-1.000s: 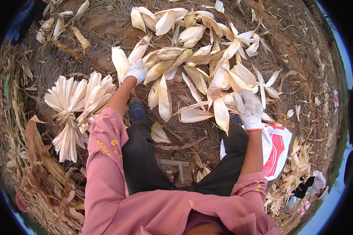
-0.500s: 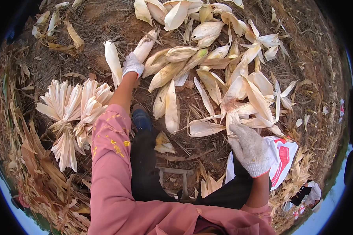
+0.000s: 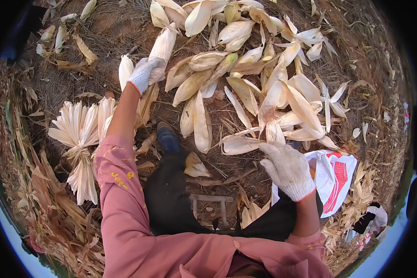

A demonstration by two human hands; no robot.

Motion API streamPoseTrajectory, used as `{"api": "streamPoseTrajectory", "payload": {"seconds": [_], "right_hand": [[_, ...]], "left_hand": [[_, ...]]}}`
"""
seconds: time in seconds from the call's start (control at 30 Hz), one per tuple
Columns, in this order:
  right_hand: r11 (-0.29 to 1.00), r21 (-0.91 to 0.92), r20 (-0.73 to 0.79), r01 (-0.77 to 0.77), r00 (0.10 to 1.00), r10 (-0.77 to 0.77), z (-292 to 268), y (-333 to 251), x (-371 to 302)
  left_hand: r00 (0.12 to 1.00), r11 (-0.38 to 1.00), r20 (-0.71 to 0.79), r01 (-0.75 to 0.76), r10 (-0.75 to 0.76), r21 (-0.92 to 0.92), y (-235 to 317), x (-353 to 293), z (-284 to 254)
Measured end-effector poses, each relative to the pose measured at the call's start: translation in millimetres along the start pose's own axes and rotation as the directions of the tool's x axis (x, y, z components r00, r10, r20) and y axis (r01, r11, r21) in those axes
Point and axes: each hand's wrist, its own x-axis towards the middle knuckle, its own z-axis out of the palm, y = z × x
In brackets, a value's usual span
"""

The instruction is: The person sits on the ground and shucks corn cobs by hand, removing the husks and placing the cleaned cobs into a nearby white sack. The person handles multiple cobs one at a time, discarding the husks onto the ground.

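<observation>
My left hand (image 3: pixel 146 73), in a white knitted glove, is closed around the lower end of a pale corn ear in its husk (image 3: pixel 164 45). Just left of that hand stands another whitish husked ear (image 3: pixel 125 70), partly hidden by it. My right hand (image 3: pixel 288 170), also gloved, hovers over my right thigh with its thumb apart from its fingers. Nothing shows in its grasp, though the palm side is hidden. Its fingertips are nearest to the spread, peeled-back husks (image 3: pixel 275 111). Several unpeeled corn ears (image 3: pixel 190 88) lie in a heap between the hands.
Fanned bundles of pale husks (image 3: pixel 81 127) lie on the left, partly behind my left arm. A white and red plastic bag (image 3: pixel 336 178) rests beside my right leg. Between my legs is a small stool frame (image 3: pixel 211 198). Dry stalks and leaves (image 3: pixel 51 199) cover the left edge.
My left hand has shifted slightly left and wrapped more fully around the corn ear. My right hand has moved a little left and up, its thumb now farther from the fingers.
</observation>
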Motion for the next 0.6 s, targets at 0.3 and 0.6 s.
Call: {"api": "streamPoseTrajectory", "payload": {"seconds": [0.3, 0.6], "right_hand": [[0.998, -0.062, 0.020, 0.007, 1.000, -0.006, 1.8, -1.0, -12.1], [0.993, -0.100, -0.061, -0.063, 0.997, 0.057, 11.1, 12.4, -21.4]], "left_hand": [[0.615, 0.567, -0.125, -0.604, 0.779, 0.560, 45.5, -63.9, 110.0], [0.964, 0.979, 0.205, 0.141, -0.169, 0.145, -10.7, -125.9, 154.0]]}}
